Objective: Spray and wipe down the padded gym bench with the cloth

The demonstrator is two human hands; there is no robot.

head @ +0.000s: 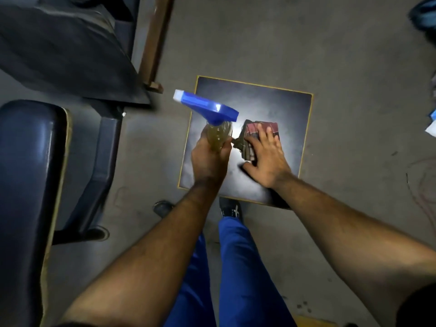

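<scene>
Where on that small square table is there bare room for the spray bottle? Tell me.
The square table is bare along its far edge and right side, beyond the folded cloth. The near-left middle is crowded: left hand gripping the spray bottle, right hand flat on the cloth.

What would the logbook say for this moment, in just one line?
left hand: holds spray bottle | right hand: flat on cloth atop small table | bench: at left, untouched

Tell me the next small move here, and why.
Probably close the right hand on the folded cloth and lift it: the palm lies flat on it on the small table, while the left hand already holds the spray bottle.
</scene>
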